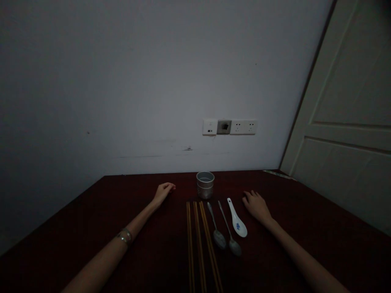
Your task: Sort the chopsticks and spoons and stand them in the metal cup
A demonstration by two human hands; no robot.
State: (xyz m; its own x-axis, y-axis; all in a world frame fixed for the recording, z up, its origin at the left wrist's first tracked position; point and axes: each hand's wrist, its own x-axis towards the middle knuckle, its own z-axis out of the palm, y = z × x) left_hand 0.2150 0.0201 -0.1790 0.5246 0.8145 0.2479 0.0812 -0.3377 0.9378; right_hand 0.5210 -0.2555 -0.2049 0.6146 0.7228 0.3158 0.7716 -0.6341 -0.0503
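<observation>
My left hand (164, 192) rests on its side on the dark red table, fingers loosely curled and holding nothing. To the right, my right hand (256, 205) lies palm down with its fingers stretched out, also without anything in it. Between them stands a metal cup (205, 186), upright, with no utensils in it. In front of it lie three pairs of wooden chopsticks (199, 244), side by side. Right of these are a metal spoon (219, 239), a second metal spoon (235, 246) with a thin handle, and a white soup spoon (239, 225) with a blue mark, nearest my right hand.
The table (146, 252) meets a pale wall (137, 101) at its back edge. Sockets (243, 127) and a switch plate (224, 127) are set in the wall above the cup. A panelled door (345, 122) stands at the right. The light is dim.
</observation>
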